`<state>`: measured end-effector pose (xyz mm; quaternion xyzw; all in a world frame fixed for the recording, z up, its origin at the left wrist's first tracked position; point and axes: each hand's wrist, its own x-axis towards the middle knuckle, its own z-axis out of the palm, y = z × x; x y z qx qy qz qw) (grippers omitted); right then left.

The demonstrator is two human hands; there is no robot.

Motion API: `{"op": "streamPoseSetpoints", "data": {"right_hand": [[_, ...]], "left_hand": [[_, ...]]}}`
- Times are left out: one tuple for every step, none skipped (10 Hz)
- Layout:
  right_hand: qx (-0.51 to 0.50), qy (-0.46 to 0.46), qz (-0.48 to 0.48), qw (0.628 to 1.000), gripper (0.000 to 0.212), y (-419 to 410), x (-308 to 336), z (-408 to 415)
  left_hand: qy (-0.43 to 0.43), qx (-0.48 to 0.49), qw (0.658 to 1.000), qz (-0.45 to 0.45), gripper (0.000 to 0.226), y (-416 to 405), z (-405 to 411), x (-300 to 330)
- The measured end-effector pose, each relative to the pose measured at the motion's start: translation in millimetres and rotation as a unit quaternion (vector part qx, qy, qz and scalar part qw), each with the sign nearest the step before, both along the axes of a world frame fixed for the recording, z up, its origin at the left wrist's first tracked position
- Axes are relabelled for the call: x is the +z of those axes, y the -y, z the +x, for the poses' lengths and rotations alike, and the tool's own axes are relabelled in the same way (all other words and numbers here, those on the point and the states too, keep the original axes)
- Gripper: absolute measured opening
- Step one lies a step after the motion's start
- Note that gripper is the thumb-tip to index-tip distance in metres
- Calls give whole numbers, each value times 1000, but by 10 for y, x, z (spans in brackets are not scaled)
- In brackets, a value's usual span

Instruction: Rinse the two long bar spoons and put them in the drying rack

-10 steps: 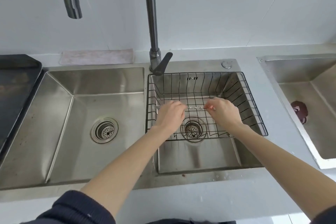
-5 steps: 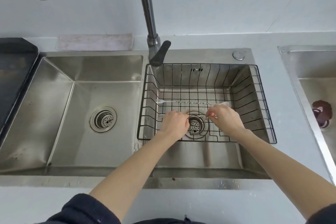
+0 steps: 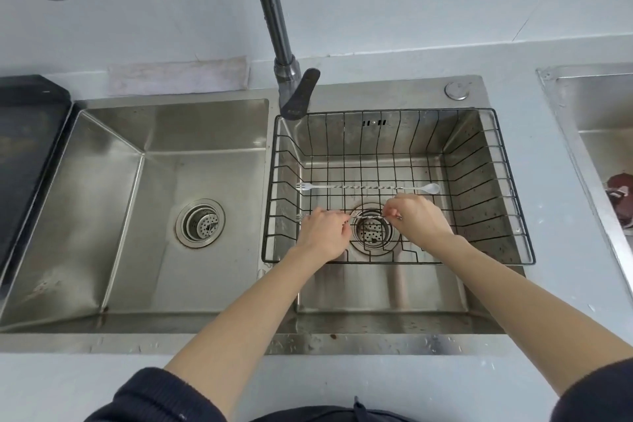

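One spoon (image 3: 368,187) lies in the rack (image 3: 507,181); the other spoon (image 3: 368,216), mostly hidden, is pinched by the left hand (image 3: 323,233) and right hand (image 3: 419,221).

Grey faucet (image 3: 270,27), folded cloth (image 3: 178,75) behind the left basin (image 3: 164,209)

Single head view, high, near, facing forward-down over double sink (image 3: 205,336).
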<state>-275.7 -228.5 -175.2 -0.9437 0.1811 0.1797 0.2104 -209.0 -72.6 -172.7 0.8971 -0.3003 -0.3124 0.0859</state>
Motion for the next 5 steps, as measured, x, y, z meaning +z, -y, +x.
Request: {"op": "streamPoseSetpoints", "data": {"right_hand": [[-2,-5,3,1000,17,-10,-23,13],[-3,-2,5,1000,16,-15,-37,17],[-8,-8,7,1000,17,-13,-42,10],[-8,-9,-1,1000,20,-30,-11,4],[-5,-9,-15,1000,24,-33,46,-14]], "left_hand": [[-15,8,1000,7,40,-12,-1,13],[-14,6,1000,15,40,-18,2,26],[-22,6,1000,20,40,-25,9,8],[-20,5,1000,11,39,-31,19,26],[19,14,1000,19,38,-44,69,81]]}}
